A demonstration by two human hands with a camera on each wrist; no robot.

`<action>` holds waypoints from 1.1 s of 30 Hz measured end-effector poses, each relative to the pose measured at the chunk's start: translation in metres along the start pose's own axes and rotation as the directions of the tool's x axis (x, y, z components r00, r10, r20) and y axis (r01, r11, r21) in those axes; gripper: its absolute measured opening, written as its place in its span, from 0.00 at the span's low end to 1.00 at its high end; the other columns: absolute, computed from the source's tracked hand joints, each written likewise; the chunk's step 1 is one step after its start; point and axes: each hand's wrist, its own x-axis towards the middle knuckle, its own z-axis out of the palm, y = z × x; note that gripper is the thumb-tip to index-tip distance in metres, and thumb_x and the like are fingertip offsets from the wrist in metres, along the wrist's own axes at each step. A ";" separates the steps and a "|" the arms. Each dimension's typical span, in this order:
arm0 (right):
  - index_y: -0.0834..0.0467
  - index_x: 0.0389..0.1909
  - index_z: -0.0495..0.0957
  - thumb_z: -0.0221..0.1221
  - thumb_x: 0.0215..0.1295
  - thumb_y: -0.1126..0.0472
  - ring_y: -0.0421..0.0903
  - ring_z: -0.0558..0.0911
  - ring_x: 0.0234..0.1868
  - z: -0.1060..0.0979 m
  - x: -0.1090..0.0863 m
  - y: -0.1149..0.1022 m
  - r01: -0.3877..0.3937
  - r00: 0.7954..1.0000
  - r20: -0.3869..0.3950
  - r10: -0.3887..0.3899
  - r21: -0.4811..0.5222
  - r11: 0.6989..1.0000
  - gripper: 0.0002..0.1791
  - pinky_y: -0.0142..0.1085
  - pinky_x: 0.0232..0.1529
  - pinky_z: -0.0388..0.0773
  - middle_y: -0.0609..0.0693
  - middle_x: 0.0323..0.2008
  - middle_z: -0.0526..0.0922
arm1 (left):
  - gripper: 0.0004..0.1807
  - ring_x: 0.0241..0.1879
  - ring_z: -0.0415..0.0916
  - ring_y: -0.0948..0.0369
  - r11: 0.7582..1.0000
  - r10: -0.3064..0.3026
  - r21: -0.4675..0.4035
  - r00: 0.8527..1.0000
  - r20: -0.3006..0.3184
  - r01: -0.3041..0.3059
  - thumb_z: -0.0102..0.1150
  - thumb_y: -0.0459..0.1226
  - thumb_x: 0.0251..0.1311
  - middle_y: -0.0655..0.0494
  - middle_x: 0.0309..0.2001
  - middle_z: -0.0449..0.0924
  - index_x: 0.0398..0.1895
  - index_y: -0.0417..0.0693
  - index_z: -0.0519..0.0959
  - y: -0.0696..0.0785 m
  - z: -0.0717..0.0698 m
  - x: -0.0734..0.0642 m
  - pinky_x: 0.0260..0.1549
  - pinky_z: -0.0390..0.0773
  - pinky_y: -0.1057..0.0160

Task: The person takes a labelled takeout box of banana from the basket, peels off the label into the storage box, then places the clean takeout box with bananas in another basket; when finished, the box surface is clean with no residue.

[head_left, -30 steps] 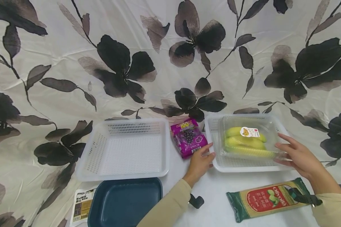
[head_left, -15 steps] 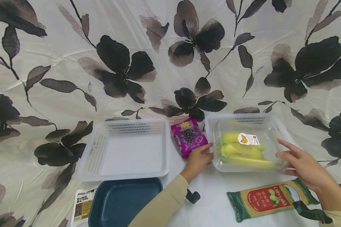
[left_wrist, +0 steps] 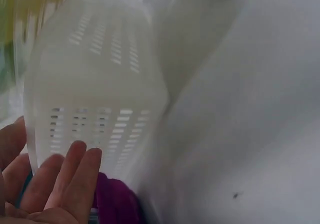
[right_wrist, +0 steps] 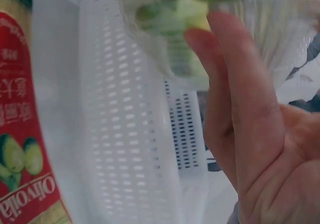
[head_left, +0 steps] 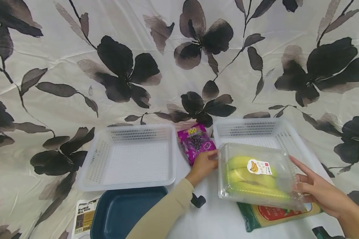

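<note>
Okay, gripping box (head_left: 258, 179) by right end with right hand (head_left: 326, 190), over near side of basket (head_left: 251, 131); with left hand (head_left: 202, 166) unclasped at its left, unclear if touching. Best kept level, to steady bananas (head_left: 242, 176).

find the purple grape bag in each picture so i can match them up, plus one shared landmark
Head: purple grape bag just right of centre, below mid-height.
Left wrist: bottom edge, left of centre, only partly visible.
Right wrist: not in it.
Shared landmark: the right white basket.
</note>
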 end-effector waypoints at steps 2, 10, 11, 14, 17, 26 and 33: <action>0.25 0.77 0.21 0.52 0.75 0.66 0.46 0.85 0.49 0.001 -0.003 0.003 0.002 0.998 0.070 -0.003 0.020 1.000 0.55 0.50 0.46 0.87 0.42 0.52 0.77 | 0.28 0.53 0.85 0.57 0.999 0.030 0.043 0.999 0.013 -0.030 0.69 0.33 0.57 0.48 0.59 0.84 0.64 0.53 0.80 0.001 -0.005 0.003 0.44 0.86 0.64; 0.12 0.73 0.30 0.53 0.73 0.69 0.48 0.86 0.47 0.015 -0.012 0.003 0.029 0.975 0.219 -0.033 0.019 0.999 0.57 0.46 0.43 0.87 0.45 0.57 0.77 | 0.29 0.59 0.83 0.57 0.988 0.071 0.128 0.992 0.109 -0.085 0.71 0.39 0.62 0.48 0.55 0.87 0.68 0.56 0.77 0.009 -0.024 0.018 0.55 0.83 0.61; 0.12 0.73 0.30 0.53 0.73 0.69 0.47 0.86 0.46 0.018 -0.013 0.003 0.026 0.975 0.222 -0.028 0.009 1.000 0.57 0.45 0.43 0.87 0.46 0.56 0.77 | 0.31 0.58 0.84 0.58 0.987 0.075 0.131 0.990 0.123 -0.091 0.72 0.40 0.61 0.49 0.54 0.87 0.68 0.56 0.77 0.010 -0.026 0.020 0.56 0.83 0.61; 0.14 0.74 0.32 0.53 0.73 0.69 0.45 0.85 0.42 0.026 -0.015 0.002 0.028 0.973 0.231 -0.025 -0.011 1.000 0.56 0.42 0.39 0.86 0.48 0.53 0.77 | 0.32 0.57 0.84 0.59 0.985 0.080 0.140 0.983 0.167 -0.104 0.73 0.42 0.60 0.50 0.52 0.88 0.69 0.55 0.76 0.013 -0.030 0.023 0.58 0.82 0.62; 0.18 0.77 0.33 0.54 0.71 0.70 0.41 0.82 0.35 0.035 -0.017 0.000 0.020 0.969 0.246 -0.019 -0.002 1.000 0.56 0.34 0.30 0.80 0.43 0.43 0.75 | 0.32 0.56 0.84 0.60 0.984 0.076 0.144 0.976 0.202 -0.106 0.73 0.43 0.60 0.50 0.53 0.88 0.69 0.56 0.76 0.015 -0.034 0.024 0.53 0.84 0.63; 0.23 0.79 0.39 0.58 0.69 0.66 0.40 0.80 0.35 0.061 -0.012 0.007 0.012 0.968 0.251 0.003 -0.057 0.998 0.53 0.36 0.31 0.82 0.44 0.38 0.70 | 0.32 0.50 0.86 0.61 0.973 0.060 0.195 0.956 0.286 -0.119 0.72 0.41 0.61 0.45 0.56 0.85 0.69 0.54 0.76 0.022 -0.040 0.032 0.44 0.87 0.53; 0.37 0.82 0.30 0.62 0.67 0.62 0.44 0.79 0.38 0.077 -0.003 0.019 -0.075 0.961 0.264 0.078 -0.023 0.997 0.58 0.37 0.32 0.82 0.55 0.53 0.71 | 0.31 0.41 0.82 0.68 0.947 0.038 0.294 0.952 0.303 -0.131 0.73 0.43 0.60 0.47 0.55 0.86 0.67 0.54 0.77 0.028 -0.041 0.036 0.34 0.83 0.66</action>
